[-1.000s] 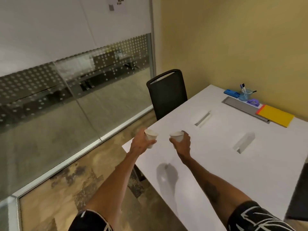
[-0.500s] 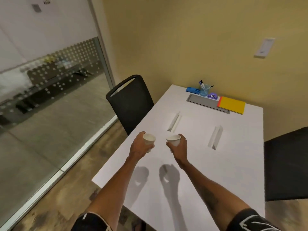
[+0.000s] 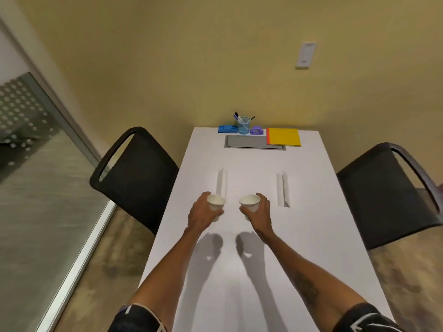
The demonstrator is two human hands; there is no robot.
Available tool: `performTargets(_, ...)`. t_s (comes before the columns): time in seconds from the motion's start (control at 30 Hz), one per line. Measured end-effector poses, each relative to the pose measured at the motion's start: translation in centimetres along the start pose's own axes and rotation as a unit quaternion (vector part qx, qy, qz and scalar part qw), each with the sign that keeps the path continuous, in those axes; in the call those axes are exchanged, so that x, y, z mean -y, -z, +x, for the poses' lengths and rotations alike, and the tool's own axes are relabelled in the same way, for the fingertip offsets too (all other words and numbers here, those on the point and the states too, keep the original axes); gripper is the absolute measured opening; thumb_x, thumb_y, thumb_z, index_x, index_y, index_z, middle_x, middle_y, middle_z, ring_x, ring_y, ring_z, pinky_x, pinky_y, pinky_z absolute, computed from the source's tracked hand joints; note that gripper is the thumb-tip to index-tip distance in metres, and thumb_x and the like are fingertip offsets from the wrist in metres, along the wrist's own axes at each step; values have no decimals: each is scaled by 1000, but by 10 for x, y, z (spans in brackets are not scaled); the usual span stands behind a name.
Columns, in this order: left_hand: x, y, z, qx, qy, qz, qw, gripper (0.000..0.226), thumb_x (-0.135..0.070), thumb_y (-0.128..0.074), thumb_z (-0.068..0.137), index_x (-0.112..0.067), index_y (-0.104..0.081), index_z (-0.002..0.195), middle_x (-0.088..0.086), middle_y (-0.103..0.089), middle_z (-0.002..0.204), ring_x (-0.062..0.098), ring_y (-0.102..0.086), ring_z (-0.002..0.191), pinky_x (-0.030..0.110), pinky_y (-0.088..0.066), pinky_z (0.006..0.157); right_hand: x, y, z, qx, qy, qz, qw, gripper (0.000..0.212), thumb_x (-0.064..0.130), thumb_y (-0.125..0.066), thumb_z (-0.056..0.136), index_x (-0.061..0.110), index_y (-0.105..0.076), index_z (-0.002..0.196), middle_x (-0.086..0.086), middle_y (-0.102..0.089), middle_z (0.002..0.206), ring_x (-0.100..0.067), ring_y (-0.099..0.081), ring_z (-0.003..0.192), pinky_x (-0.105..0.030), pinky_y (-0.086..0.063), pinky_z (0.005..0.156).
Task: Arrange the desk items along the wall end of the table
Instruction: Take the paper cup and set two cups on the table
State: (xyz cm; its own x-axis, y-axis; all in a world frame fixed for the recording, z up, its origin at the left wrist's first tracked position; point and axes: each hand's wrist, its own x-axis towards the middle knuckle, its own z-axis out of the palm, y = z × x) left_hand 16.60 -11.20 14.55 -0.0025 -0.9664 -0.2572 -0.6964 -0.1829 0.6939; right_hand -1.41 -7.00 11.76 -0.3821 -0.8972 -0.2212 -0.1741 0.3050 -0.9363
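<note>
Each hand holds a small white paper cup above the middle of the white table (image 3: 311,236). My left hand (image 3: 202,213) grips the left cup (image 3: 216,204); my right hand (image 3: 260,212) grips the right cup (image 3: 250,203). Both cups are upright and look empty. At the wall end stand a blue holder (image 3: 227,128), a clear pen cup with markers (image 3: 243,125), a purple stapler-like item (image 3: 257,131) and a yellow notebook with a red spine (image 3: 284,137).
A grey panel (image 3: 247,142) lies in front of the row. Two raised slot flaps (image 3: 221,180) (image 3: 283,189) stick up from the tabletop. Black chairs stand at the left (image 3: 136,178) and right (image 3: 386,192). A glass partition (image 3: 31,164) runs along the left.
My view has swung right and now faces the table squarely toward the wall. Both hands kept their cups and stayed side by side over the tabletop.
</note>
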Motion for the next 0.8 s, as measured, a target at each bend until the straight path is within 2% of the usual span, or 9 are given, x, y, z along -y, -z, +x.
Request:
performTargets(0.1, 1, -7, 15, 20, -16, 1, 1000, 64, -35, -78, 72, -26, -48, 127, -2, -63, 119, 25, -60, 106, 31, -44, 81, -3, 2, 7, -24, -3, -4, 1000, 75, 22, -79, 79, 17, -37, 141, -4, -39, 139, -23, -49, 126, -48, -50, 101)
performTargets(0.27, -6, -20, 27, 48, -35, 1, 998, 65, -34, -77, 70, -27, -49, 128, -4, -64, 120, 27, -61, 112, 34, -49, 87, -10, 12, 14, -68, -19, 3, 998, 73, 20, -79, 78, 18, -39, 139, -4, -41, 137, -19, -53, 116, -43, -56, 94)
performTargets(0.5, -23, -45, 37, 67, -45, 5, 997, 73, -36, -78, 71, -27, -45, 135, -2, -61, 131, 28, -57, 120, 40, -49, 98, -23, 42, 25, -95, -29, -7, 995, 72, 24, -79, 78, 21, -39, 138, -1, -40, 137, -22, -52, 120, -47, -53, 96)
performTargets(0.67, -40, -64, 37, 55, -40, 5, 998, 74, -36, -78, 71, -27, -45, 136, -3, -59, 133, 28, -56, 122, 38, -47, 96, -31, 68, 33, -80, -35, -19, 996, 74, 26, -78, 78, 23, -37, 140, -1, -40, 136, -21, -53, 118, -46, -54, 96)
performTargets(0.8, -58, -78, 40, 45, -38, 4, 998, 72, -31, -77, 72, -26, -45, 137, -2, -58, 134, 28, -56, 123, 32, -42, 88, -33, 88, 44, -79, -36, -33, 996, 71, 27, -77, 77, 24, -39, 137, 1, -42, 133, -18, -57, 106, -44, -54, 95)
